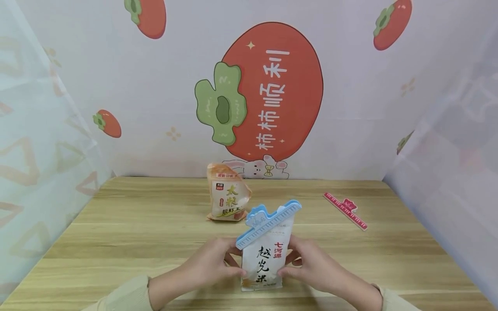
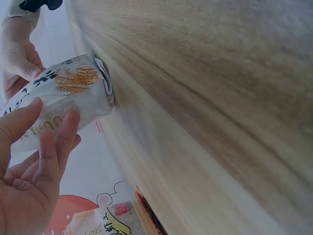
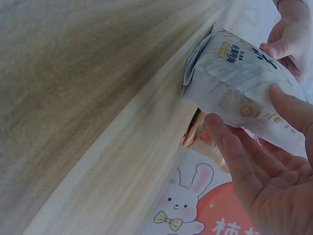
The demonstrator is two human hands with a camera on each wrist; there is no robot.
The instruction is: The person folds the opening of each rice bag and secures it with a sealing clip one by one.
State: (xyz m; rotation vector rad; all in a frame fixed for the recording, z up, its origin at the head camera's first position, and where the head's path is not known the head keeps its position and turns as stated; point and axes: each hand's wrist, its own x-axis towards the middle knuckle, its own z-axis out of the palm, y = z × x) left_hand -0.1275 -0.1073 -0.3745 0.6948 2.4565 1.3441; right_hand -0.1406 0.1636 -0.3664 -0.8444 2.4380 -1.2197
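Note:
A white rice bag (image 1: pixel 261 259) with black and red lettering stands upright on the table in the head view. A pale blue sealing clip (image 1: pixel 268 223) lies slantwise across its top, higher at the right. My left hand (image 1: pixel 213 264) holds the bag's left side, thumb in front and fingers behind. On the opposite side, my right hand (image 1: pixel 313 268) grips it the same way. Both wrist views show the bag (image 2: pixel 80 85) between thumb and fingers, its folded bottom edge at the tabletop. The right wrist view also has the left hand (image 3: pixel 288 44) on the far side.
Behind the white bag, slightly left, stands an orange and cream rice bag (image 1: pixel 228 196). A pink-red sealing clip (image 1: pixel 345 210) lies on the wooden table (image 1: pixel 116 242) at the right. A printed cloth backdrop (image 1: pixel 350 108) rises at the back edge, with pale side walls.

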